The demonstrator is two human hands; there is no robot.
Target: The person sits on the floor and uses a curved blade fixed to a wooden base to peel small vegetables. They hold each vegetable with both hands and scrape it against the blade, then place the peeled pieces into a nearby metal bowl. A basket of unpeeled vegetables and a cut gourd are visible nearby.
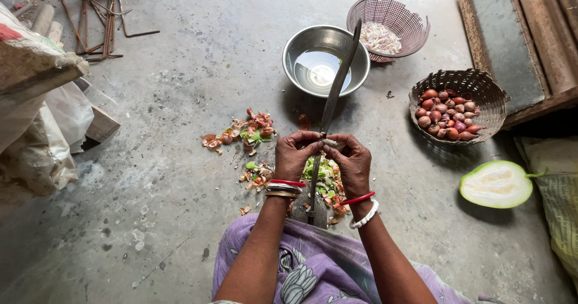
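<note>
A tall curved blade (pixel 337 84) stands upright from a base on the concrete floor in front of me. My left hand (pixel 295 154) and my right hand (pixel 352 159) meet at the blade's edge, both pinching a small pale piece of vegetable (pixel 330 141) against it. Green and pale cut bits (pixel 325 177) lie in a heap under my hands. Red and orange peelings (pixel 244 134) are scattered to the left.
Beyond the blade sit a steel bowl of water (pixel 325 63), a mauve plastic basket (pixel 390 27) of pale peeled pieces, and a wicker basket (pixel 457 102) of shallots. A halved green gourd (pixel 497 184) lies at the right. Sacks and metal rods are at the left.
</note>
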